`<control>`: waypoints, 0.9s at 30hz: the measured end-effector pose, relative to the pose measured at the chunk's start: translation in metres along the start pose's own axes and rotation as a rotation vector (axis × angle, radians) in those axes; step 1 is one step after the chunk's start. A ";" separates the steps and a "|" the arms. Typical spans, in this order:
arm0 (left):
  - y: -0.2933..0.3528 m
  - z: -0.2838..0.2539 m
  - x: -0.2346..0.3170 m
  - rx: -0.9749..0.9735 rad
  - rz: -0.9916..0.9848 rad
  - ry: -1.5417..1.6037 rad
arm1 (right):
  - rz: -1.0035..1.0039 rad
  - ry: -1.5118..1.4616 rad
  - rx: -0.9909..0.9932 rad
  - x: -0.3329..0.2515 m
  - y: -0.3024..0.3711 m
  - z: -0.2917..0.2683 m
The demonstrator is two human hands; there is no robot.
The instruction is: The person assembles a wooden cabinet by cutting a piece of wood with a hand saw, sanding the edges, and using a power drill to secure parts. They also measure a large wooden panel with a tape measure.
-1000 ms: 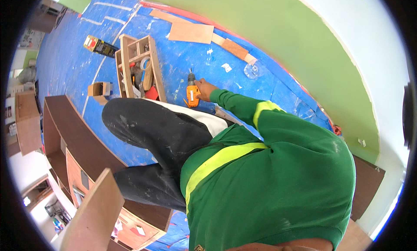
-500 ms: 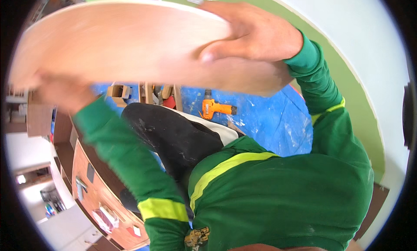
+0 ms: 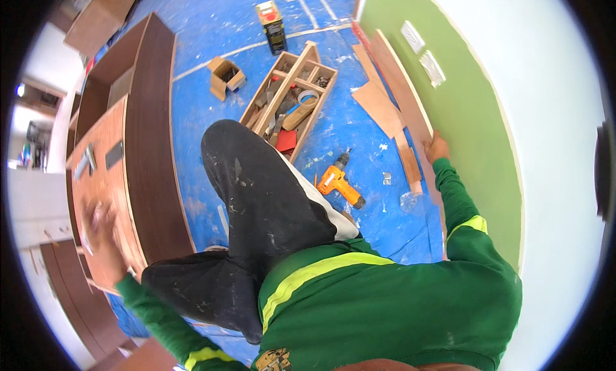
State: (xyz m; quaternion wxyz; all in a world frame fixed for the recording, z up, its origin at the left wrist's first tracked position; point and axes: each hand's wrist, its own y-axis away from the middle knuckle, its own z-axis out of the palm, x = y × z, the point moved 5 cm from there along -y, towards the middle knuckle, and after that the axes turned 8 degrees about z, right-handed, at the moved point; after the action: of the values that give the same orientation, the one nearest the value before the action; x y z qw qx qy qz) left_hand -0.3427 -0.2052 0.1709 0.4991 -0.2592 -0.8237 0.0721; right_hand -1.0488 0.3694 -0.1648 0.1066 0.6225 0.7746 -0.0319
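At the right, a long wooden board (image 3: 403, 82) stands on edge against the green wall. My right hand (image 3: 437, 148) is closed over its near upper edge. My left hand (image 3: 102, 233) is over the wooden panel (image 3: 106, 178) on top of the dark brown cabinet (image 3: 151, 153). Motion smears its fingers, and a pale thing by them is too blurred to name. Beyond it on the panel lie a grey metal hand tool (image 3: 85, 162) and a flat dark rectangular piece (image 3: 114, 155).
An orange cordless drill (image 3: 340, 184) lies on the blue floor sheet (image 3: 199, 172). Ahead are a wooden toolbox (image 3: 317, 111) full of tools, an opened cardboard box (image 3: 226, 76) and a black can (image 3: 274, 34). Wood offcuts (image 3: 378, 108) lie beside the board.
The board went from both hands, held up before me, to the right wall, where only my right hand holds it. My left hand let go and moved down left to the cabinet.
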 end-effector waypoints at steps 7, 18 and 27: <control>0.186 -0.233 -0.046 0.527 -0.290 -0.185 | 0.158 0.162 -0.071 0.015 -0.097 0.065; 0.309 -0.129 -0.018 0.455 -0.418 -0.167 | -1.129 -0.021 0.216 -0.353 -0.068 0.223; 0.422 -0.069 0.100 0.797 -0.492 -0.339 | -1.709 -0.866 -0.973 -0.743 0.518 -0.041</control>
State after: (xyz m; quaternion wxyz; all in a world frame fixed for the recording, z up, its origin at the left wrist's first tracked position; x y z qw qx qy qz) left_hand -0.1707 0.1960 0.1242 0.4206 0.1692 -0.8384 0.3025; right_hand -0.4007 -0.2197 0.0706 0.5510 -0.2988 0.7792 -0.0020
